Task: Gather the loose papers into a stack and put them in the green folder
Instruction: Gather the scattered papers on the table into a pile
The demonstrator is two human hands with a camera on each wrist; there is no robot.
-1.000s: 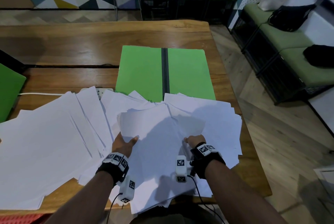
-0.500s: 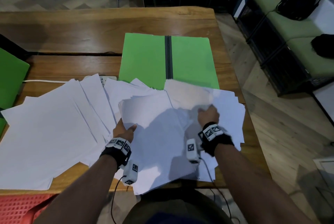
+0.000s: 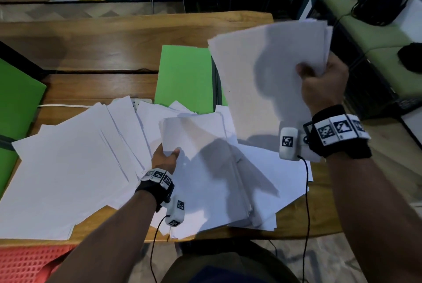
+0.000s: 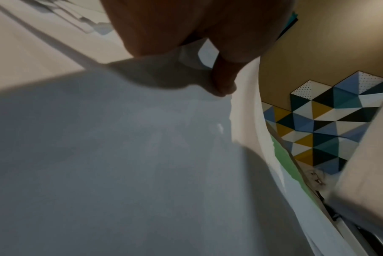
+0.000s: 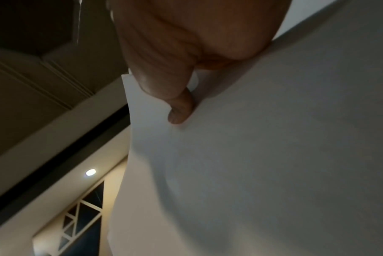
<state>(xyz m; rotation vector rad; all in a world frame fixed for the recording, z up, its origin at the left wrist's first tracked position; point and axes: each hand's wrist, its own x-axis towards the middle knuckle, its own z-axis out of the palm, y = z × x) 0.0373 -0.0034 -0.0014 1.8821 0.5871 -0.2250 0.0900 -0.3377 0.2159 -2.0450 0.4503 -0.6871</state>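
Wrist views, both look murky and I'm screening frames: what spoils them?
Left wrist view: dim, soft, the left hand shadowing the papers on the table. Right wrist view: underexposed; lifted sheets fill the frame, grey beside a ceiling light. Head view: lifted sheets slightly motion-blurred.

On the long wooden worktop (image 3: 91, 38) we see the open green card folder (image 3: 185, 77) lying toward the far right, with the spread of loose white paper sheets (image 3: 68, 168) in front of it, reaching to the near edge. At the right end of that spread sits a thicker pile of white sheets (image 3: 217, 180), with our left hand (image 3: 165, 159) on its left edge. Our right hand (image 3: 324, 79) holds a raised bundle of white sheets (image 3: 262, 72) above the folder's right half. A second green folder (image 3: 16, 100) lies at the far left edge.
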